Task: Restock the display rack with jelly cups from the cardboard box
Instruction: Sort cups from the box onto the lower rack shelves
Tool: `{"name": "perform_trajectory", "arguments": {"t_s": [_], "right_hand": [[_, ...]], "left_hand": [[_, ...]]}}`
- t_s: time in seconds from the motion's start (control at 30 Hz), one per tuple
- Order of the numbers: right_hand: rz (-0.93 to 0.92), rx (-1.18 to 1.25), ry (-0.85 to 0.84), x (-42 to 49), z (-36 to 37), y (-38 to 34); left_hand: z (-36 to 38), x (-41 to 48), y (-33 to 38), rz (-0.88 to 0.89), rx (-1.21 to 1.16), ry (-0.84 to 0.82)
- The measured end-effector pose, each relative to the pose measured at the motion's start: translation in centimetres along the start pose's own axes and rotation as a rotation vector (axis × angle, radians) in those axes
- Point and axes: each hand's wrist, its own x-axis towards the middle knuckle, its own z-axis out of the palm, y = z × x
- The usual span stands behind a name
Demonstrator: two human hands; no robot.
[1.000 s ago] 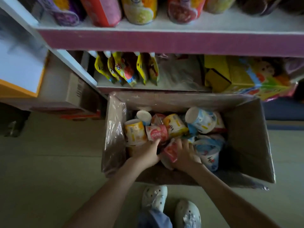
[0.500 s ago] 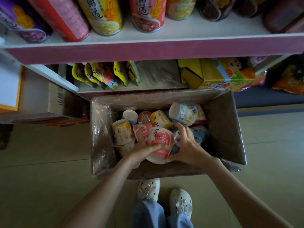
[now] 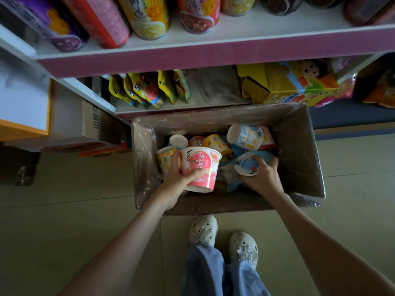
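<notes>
A person's left hand [image 3: 181, 178] wraps its fingers round a pink jelly cup [image 3: 201, 169], wide rim turned toward 12 o'clock. The hand grips the cup by its side wall, apparently so the cup can go straight up to the shelves. At 3 o'clock from it, the right hand [image 3: 261, 178] curls over a blue jelly cup [image 3: 253, 163] lying in the heap, a grasp that looks like the start of a second pick, so both hands would carry stock in one trip.

Around them, more jelly cups, among them a yellow cup [image 3: 217, 144] and a blue-and-white cup [image 3: 245, 136], lie tumbled at all angles in the plastic-lined cardboard box [image 3: 299, 159]. The box stands open on the floor [image 3: 64, 221], pushed against the foot of the display rack [image 3: 213, 54] at 12 o'clock, which keeps the reach short.

The rack's upper shelf holds tall cans [image 3: 147, 16]. The lower shelf carries yellow pouches [image 3: 145, 90] and a yellow carton [image 3: 295, 84]. The person's pale shoes [image 3: 203, 229] stand at 6 o'clock, just beside the box.
</notes>
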Motion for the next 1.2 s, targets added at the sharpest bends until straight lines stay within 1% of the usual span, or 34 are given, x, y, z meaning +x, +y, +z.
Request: {"name": "perform_trajectory", "arguments": {"t_s": [0.13, 0.23, 0.3, 0.4, 0.47, 0.53, 0.63, 0.8, 0.9, 1.0, 1.1, 1.2], "right_hand": [[-0.028, 0.157, 0.048, -4.3, -5.2, -4.0], [-0.044, 0.236, 0.044, -8.1, -10.8, -7.9], [-0.072, 0.261, 0.039, -10.5, -15.3, -11.0], [-0.074, 0.321, 0.005, -14.2, -22.3, -15.2], [-0.111, 0.365, 0.002, -16.8, -26.6, -17.5], [-0.141, 0.414, 0.008, -18.0, -29.7, -19.4], [-0.247, 0.477, 0.007, -20.7, -34.6, -23.2], [-0.423, 0.565, 0.056, -23.9, -41.2, -29.2], [-0.539, 0.584, 0.108, -24.0, -43.5, -32.7], [-0.607, 0.625, 0.12, -21.8, -43.6, -35.4], [-0.652, 0.637, 0.16, -17.4, -41.9, -37.7], [-0.685, 0.629, 0.261, -12.5, -39.9, -40.1]], "left_hand": [[-0.6, -4.8, 2.7, 0.031, 0.028, 0.008], [-0.2, -9.6, 6.0, 0.074, 0.14, -0.065], [0.3, -13.5, 9.6, 0.113, 0.202, -0.09], [1.1, -19.5, 15.0, 0.192, 0.156, -0.028], [1.4, -23.6, 18.1, 0.244, 0.123, 0.013], [1.6, -26.3, 20.4, 0.304, 0.116, 0.013], [2.3, -30.9, 24.6, 0.387, 0.108, 0.023], [3.8, -36.5, 30.8, 0.646, 0.077, 0.114], [4.3, -38.1, 34.4, 0.776, 0.035, 0.164], [4.2, -37.1, 37.2, 0.912, 0.028, 0.21], [3.4, -33.7, 38.8, 1.014, 0.081, 0.273], [1.9, -28.8, 39.9, 1.11, 0.152, 0.367]]}}
